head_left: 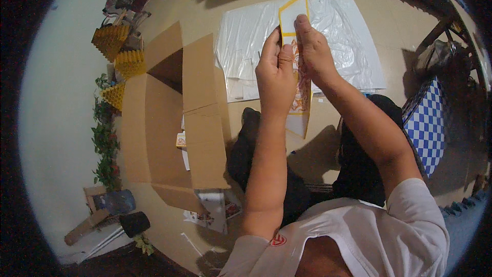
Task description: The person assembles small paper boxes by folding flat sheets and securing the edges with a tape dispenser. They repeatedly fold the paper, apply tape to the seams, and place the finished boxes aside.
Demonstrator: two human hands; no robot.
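Hands [275, 79] [316, 54] nearly closed, pinching yellow-edged card [303, 97] between them, its ends jutting above and below.

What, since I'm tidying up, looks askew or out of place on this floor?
The printed pieces by the open cardboard box look out of place: they lie loose and askew outside it. The plastic sheeting farther ahead looks wrinkled, too.

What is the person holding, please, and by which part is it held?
A long white card piece with yellow edging: the left hand holds its left edge and the right hand its right edge, both toward the top.
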